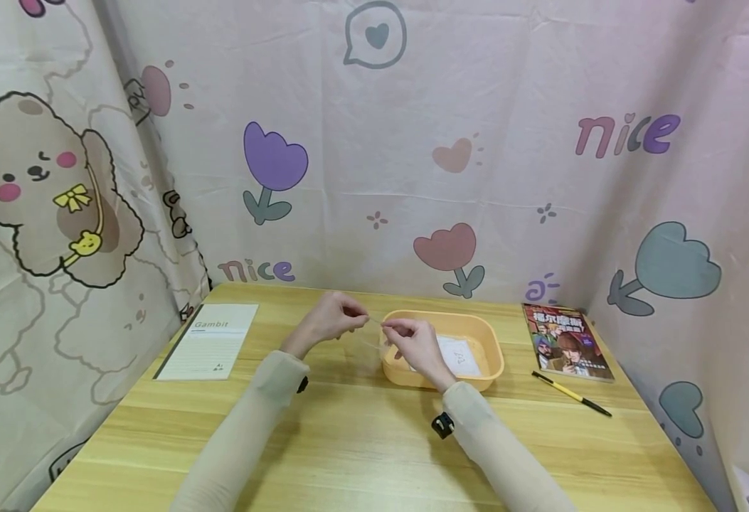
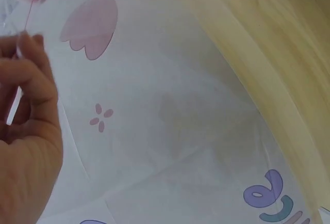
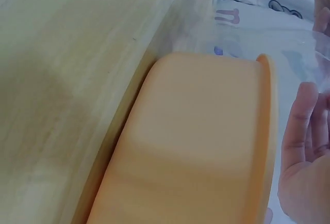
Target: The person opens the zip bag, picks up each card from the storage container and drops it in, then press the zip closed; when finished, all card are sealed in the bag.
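Both hands hold a clear plastic bag (image 3: pixel 258 39) by its top edge, above the table near the tub's left end. A thin red line (image 2: pixel 29 15) runs along that edge from one hand to the other in the left wrist view. My left hand (image 1: pixel 332 317) pinches the edge on the left. On the right, my right hand (image 1: pixel 420 350) pinches it between thumb and fingers, over the rim of an orange plastic tub (image 1: pixel 494 347). Inside the tub lies a white item with line markings (image 1: pixel 462 355). The bag is see-through, so its contents cannot be made out.
A notebook marked "Gambit" (image 1: pixel 210 343) lies at the table's left edge. To the right of the tub are a colourful comic-style book (image 1: pixel 569 341) and a yellow-and-black pen (image 1: pixel 571 393). Printed curtains (image 1: pixel 361 163) hang behind the wooden table (image 1: pixel 348 441).
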Demonstrator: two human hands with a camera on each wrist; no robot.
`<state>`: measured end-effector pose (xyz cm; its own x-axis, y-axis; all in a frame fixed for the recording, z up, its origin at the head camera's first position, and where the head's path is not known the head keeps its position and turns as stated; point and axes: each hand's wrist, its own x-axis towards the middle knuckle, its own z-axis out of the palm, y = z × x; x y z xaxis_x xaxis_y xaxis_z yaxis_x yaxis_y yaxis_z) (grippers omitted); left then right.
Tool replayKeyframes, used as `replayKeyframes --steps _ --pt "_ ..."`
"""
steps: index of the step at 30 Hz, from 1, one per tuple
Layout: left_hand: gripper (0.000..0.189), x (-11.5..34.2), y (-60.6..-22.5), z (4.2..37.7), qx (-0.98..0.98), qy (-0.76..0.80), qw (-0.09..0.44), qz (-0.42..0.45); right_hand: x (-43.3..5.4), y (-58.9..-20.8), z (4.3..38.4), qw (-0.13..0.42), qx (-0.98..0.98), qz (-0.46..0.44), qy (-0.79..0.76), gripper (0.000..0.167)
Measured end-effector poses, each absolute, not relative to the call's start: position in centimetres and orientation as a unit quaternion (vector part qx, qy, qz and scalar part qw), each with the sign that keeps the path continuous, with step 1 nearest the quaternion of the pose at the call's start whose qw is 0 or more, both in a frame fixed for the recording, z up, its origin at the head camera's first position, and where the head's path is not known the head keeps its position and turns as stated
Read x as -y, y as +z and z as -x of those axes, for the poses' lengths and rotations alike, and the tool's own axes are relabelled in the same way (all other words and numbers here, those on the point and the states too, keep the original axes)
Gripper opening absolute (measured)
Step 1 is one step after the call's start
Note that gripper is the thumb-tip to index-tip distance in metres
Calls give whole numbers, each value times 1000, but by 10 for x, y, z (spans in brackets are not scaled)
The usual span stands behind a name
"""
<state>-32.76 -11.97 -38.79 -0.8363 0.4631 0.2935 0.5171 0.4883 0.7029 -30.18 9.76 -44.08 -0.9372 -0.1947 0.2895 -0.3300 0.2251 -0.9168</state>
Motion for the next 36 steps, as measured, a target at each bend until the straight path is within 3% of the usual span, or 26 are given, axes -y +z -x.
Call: replayKeyframes --steps 8,16,22,28,36 --pt "5 116 -392 330 831 -412 160 338 -95 -440 303 65 766 -175 615 28" --pt "8 116 -394 333 822 -394 207 356 -99 -442 302 49 742 -174 646 31" --pt "8 116 -397 332 823 -396 212 348 -106 -443 301 37 715 -155 680 30" --pt "7 111 -401 327 827 -391 207 347 -104 -442 293 -15 744 -146 652 31" --pt "7 108 -391 326 846 -425 97 306 -103 -445 294 32 767 -132 628 19"
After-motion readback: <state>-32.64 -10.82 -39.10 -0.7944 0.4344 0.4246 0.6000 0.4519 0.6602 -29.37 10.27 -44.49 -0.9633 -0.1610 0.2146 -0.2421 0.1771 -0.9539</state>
